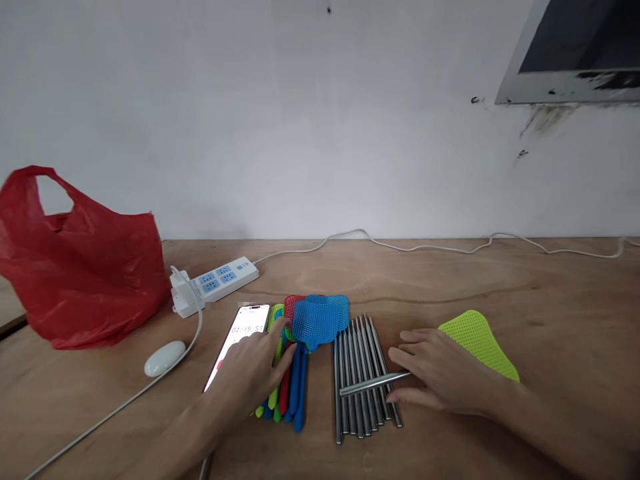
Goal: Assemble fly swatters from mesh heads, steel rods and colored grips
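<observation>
My left hand (pixel 250 360) lies over the left side of a pile of plastic fly swatters, thumb and forefinger apart. The pile has mesh heads, a blue one (pixel 316 321) on top and a red one (pixel 295 304) behind, and blue, red and green handles (pixel 295 390) pointing towards me. My right hand (pixel 435 367) is closed on a metal rod (pixel 373 384), which slants across a row of similar metal rods (pixel 363 407). Past that hand shows a yellow-green mesh swatter head (pixel 480 343); whether it joins the held rod is hidden.
A lit phone (pixel 253 319) showing a timer lies partly under my left hand. Further left are a white rounded device (pixel 164 359) with a cable, a power strip (pixel 225 279) and a red plastic bag (pixel 85 273). A thin white cable (pixel 420 249) runs along the wall.
</observation>
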`<state>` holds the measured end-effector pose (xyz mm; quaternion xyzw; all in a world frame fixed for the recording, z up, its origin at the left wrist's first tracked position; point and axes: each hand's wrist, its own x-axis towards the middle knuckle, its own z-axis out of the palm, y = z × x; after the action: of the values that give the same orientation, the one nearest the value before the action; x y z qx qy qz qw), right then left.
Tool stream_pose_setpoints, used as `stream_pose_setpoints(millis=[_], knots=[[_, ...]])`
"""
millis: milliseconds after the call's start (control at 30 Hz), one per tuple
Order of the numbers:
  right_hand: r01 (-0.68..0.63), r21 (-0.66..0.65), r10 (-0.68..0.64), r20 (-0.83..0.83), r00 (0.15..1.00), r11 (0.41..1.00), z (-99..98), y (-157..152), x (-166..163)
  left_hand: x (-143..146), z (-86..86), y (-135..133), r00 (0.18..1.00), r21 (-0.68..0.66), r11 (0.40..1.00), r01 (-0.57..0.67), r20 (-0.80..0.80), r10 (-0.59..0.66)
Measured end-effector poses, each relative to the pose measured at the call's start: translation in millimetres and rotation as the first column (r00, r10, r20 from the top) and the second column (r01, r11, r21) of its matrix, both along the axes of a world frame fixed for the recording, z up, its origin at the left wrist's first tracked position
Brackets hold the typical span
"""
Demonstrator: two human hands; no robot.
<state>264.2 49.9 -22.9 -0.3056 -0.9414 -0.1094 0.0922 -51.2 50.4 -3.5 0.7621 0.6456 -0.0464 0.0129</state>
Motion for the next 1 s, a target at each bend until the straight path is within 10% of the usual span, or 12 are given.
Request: stream_pose_setpoints(millis=[667, 1000], knots=[[-0.248, 0.442, 0.383, -0.248, 0.89, 0.862, 3.5, 4, 14, 3, 1.4, 1, 0.966, 0.184, 0.969, 0.164, 0.171, -0.196], [-0.28, 0.389, 0.401, -0.276, 0.873, 0.878, -16.3, 3, 23, 5, -4.7, 3, 0.869, 0.358, 0.916, 0.179, 0.379, -0.318]])
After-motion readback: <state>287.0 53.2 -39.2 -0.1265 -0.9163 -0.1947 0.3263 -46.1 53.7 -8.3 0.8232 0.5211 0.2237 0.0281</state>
